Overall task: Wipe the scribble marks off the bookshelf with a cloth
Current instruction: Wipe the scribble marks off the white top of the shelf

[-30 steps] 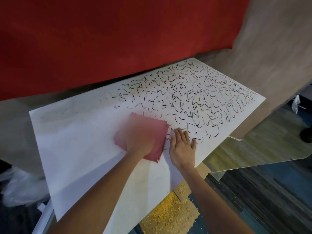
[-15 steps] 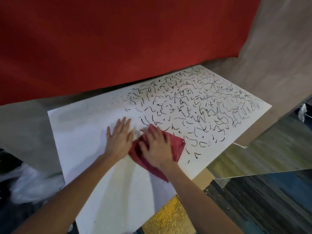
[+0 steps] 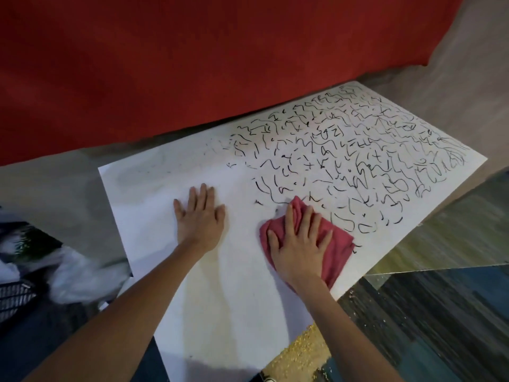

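A white bookshelf panel [image 3: 154,188] lies flat in front of me. Black scribble marks [image 3: 344,161] cover its right half, while the left half is wiped, with faint grey smears. My right hand [image 3: 298,245] presses flat on a crumpled pink-red cloth [image 3: 337,250] at the near edge of the scribbled area. My left hand [image 3: 199,215] rests flat on the wiped part, fingers spread, holding nothing.
A red fabric surface [image 3: 192,64] rises behind the panel. A mirror-like sheet [image 3: 454,235] lies to the right over dark flooring [image 3: 440,326]. Yellow granular material [image 3: 300,351] sits below the panel's near edge. White plastic wrap [image 3: 80,274] is at the left.
The cloth passed from my left hand to my right hand. My right hand has slid it rightward along the scribbles' near edge, and my left hand now lies flat on the wiped area.
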